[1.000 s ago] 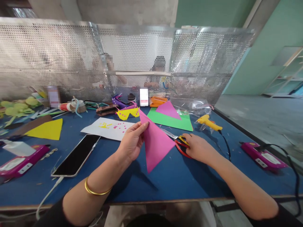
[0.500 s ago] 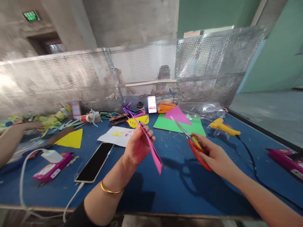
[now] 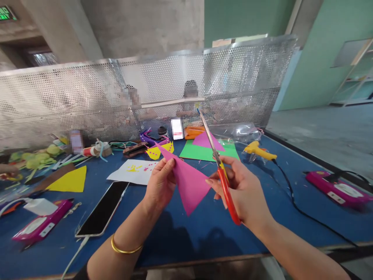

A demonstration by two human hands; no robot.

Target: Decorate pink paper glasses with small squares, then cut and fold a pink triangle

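A pink triangular sheet [image 3: 190, 182] is held up over the blue table, one point aimed downward. My left hand [image 3: 161, 181] pinches its upper left edge between thumb and fingers. Scissors with red and yellow handles [image 3: 225, 190] are in my right hand [image 3: 243, 190], blades together and pointing up and away. The fingertips of that hand also touch the sheet's right corner. Beyond the sheet, a green sheet [image 3: 186, 149] lies on the table with another pink piece [image 3: 201, 142] on it. A yellow dotted crown-like piece [image 3: 153, 152] lies behind my left hand.
On the left are a phone [image 3: 103, 210], a magenta device [image 3: 43, 223] and yellow paper [image 3: 71, 181]. A yellow glue gun [image 3: 259, 151] and another magenta device [image 3: 335, 188] are at right. A perforated metal screen [image 3: 169, 77] stands behind; another person's hand [image 3: 8, 171] is far left.
The pink sheet has turned from edge-on to face the camera. My right hand has moved left to its corner, with the scissors now pointing more upward. The view has shifted right.
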